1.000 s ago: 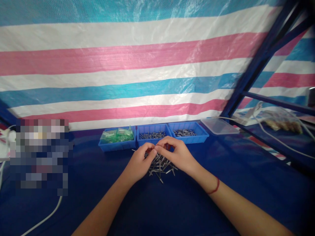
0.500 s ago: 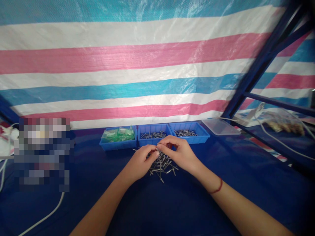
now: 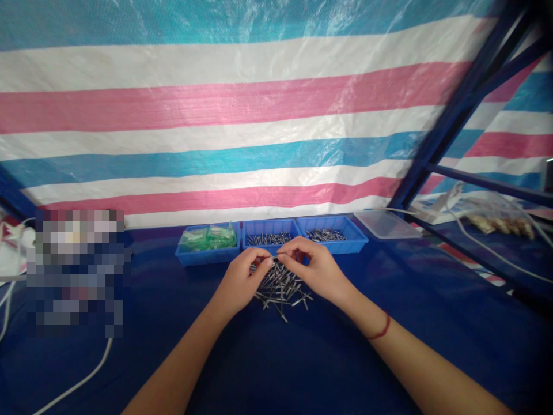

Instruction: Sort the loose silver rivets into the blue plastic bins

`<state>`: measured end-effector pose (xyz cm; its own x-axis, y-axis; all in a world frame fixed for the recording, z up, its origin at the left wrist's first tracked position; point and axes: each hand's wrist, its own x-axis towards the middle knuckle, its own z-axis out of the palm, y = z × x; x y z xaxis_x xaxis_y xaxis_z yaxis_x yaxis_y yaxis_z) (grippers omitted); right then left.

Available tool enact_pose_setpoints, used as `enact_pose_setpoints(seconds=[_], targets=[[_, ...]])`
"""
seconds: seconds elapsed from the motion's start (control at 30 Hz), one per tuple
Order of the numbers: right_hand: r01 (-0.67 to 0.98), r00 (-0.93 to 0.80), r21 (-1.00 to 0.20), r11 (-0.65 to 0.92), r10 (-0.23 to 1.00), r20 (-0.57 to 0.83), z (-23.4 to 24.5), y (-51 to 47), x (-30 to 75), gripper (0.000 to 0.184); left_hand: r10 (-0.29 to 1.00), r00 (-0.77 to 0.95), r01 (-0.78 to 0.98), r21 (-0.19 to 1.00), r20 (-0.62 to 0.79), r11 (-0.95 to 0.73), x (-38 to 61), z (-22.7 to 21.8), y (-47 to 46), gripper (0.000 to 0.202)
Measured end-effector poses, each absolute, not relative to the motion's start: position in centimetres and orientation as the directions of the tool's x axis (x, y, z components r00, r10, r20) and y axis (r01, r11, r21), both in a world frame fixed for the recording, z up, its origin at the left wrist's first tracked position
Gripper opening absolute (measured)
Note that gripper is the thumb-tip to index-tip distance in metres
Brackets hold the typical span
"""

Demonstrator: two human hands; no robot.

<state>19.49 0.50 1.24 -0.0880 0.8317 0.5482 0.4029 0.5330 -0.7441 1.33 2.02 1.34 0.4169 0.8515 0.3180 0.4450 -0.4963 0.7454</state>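
My left hand (image 3: 242,279) and my right hand (image 3: 313,268) meet fingertip to fingertip over a loose pile of small metal pins (image 3: 280,288) on the dark blue table cover. Both hands are pinched shut. A thin metal pin (image 3: 273,260) spans the gap between their fingertips. A red cord circles my right wrist (image 3: 379,329). Just behind the hands stand three blue trays in a row: the left tray (image 3: 207,245) holds green packets, the middle tray (image 3: 268,233) and the right tray (image 3: 332,232) hold more metal pins.
A clear plastic lid or box (image 3: 386,223) lies right of the trays. A striped tarp wall (image 3: 242,115) rises behind them. A dark blue metal frame (image 3: 453,115) stands at right. White cables (image 3: 78,383) run at the lower left and right.
Both hands stay over the pile. Their fingertips have drawn slightly apart, so the pin between them shows. The view has shifted a little.
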Motion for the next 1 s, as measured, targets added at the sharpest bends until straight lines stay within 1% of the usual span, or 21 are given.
enact_pose_setpoints(seconds=[0.13,0.33,0.4,0.47,0.53,0.6,0.67,0.73,0.8,0.9,1.0], targets=[[0.461,-0.109,-0.691,0.556,0.809,0.578,1.3,0.6,19.7,0.005,0.862,0.376,0.434,0.757,0.34,-0.489,1.4,1.7,1.9,0.016],[0.514,-0.169,-0.628,0.584,0.787,0.594,1.2,0.5,19.5,0.008,0.866,0.352,0.408,0.774,0.355,-0.484,1.6,1.4,1.9,0.016],[0.541,-0.158,-0.607,0.582,0.779,0.607,1.1,0.6,19.6,0.009,0.872,0.34,0.408,0.78,0.353,-0.474,1.7,1.2,1.9,0.016],[0.586,-0.105,-0.582,0.563,0.766,0.635,1.1,1.1,20.3,0.01,0.879,0.32,0.421,0.778,0.354,-0.467,1.8,1.0,1.9,0.019],[0.669,-0.023,-0.546,0.504,0.749,0.663,1.1,1.8,21.7,0.011,0.873,0.32,0.452,0.75,0.369,-0.483,1.8,1.0,1.8,0.021],[0.781,0.079,-0.493,0.384,0.722,0.687,1.2,2.5,23.8,0.012,0.847,0.37,0.494,0.692,0.381,-0.527,1.8,1.2,1.5,0.021],[0.884,0.213,-0.431,0.182,0.664,0.717,1.2,3.1,26.0,0.015,0.808,0.446,0.523,0.622,0.384,-0.584,1.8,1.4,1.2,0.019],[0.921,0.318,-0.387,-0.028,0.626,0.712,1.1,3.4,28.0,0.021,0.775,0.507,0.536,0.566,0.378,-0.626,1.9,1.5,0.9,0.019],[0.92,0.373,-0.366,-0.142,0.606,0.703,1.1,3.5,29.4,0.025,0.756,0.536,0.547,0.527,0.375,-0.65,1.9,1.6,0.7,0.02],[0.91,0.4,-0.378,-0.168,0.589,0.702,1.1,3.5,30.4,0.029,0.737,0.574,0.582,0.456,0.357,-0.674,1.6,2.2,0.8,0.021],[0.913,0.373,-0.395,-0.101,0.597,0.71,1.4,3.4,30.1,0.029,0.721,0.627,0.634,0.345,0.295,-0.692,1.1,3.4,1.3,0.022]])
